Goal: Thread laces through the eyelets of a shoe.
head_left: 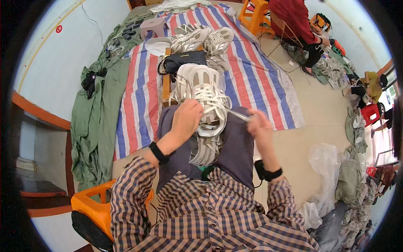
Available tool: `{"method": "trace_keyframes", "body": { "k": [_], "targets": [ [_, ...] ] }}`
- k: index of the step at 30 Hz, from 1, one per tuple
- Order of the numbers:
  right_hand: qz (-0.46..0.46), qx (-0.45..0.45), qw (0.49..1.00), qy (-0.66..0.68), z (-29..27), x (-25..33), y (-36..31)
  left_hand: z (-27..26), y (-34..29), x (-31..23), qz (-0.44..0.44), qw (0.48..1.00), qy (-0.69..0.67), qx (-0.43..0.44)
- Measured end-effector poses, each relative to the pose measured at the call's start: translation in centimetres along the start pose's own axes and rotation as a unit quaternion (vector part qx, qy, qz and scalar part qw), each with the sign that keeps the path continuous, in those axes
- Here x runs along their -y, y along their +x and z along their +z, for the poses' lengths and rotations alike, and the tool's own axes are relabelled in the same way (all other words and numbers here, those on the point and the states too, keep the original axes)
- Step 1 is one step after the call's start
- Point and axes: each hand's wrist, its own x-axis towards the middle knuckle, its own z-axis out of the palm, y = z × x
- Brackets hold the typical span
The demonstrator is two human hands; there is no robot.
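Close in front of me, the pale lace-up shoe (206, 80) points its toe away, long axis running straight ahead, while a round red sign (59, 29) bears white marking, my left hand (186, 120) curls beside the laces (203, 93), grip unclear, and my right hand (260, 127) closes on a slender pale strip (238, 115).

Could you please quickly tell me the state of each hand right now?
Left hand: fingers curled at the laced shoe; its grip cannot be told.
Right hand: closed, holding a slim pale object.
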Motion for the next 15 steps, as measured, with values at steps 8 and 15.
{"method": "trace_keyframes", "body": {
  "k": [8,15],
  "targets": [
    [-0.11,-0.124,0.937,0.308,-10.6,6.9,-2.0,-1.1,-4.8,-0.6,0.023,0.999,-0.016,0.021],
    [0.069,-0.091,0.968,-0.224,-3.7,2.7,-3.6,-1.5,-4.3,-0.4,-0.051,0.991,-0.114,-0.042]
  ]
}}
